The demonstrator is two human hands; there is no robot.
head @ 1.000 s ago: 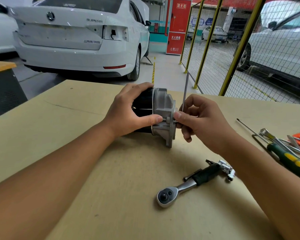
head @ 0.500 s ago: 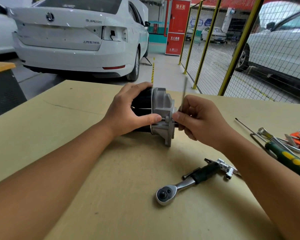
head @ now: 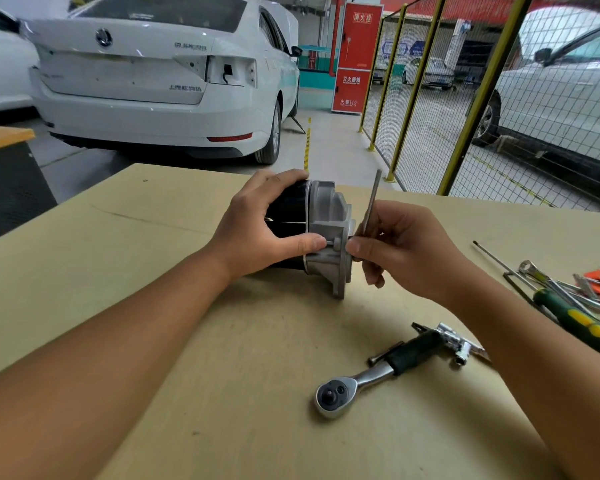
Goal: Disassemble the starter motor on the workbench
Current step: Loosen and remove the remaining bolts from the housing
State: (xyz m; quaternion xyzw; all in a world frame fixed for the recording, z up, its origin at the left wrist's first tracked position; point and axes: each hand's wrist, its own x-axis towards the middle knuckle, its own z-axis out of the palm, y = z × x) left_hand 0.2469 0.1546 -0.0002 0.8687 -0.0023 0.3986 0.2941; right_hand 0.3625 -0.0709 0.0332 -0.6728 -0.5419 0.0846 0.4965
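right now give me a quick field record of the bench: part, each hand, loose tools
part: starter motor lying on its side on the workbench, black body to the left, grey aluminium end housing to the right
left hand: left hand grips the black body
right hand: right hand holds a thin L-shaped key at the housing face, long arm pointing up
loose tools: ratchet wrench in front; green-handled screwdriver and a metal tool cluster at right
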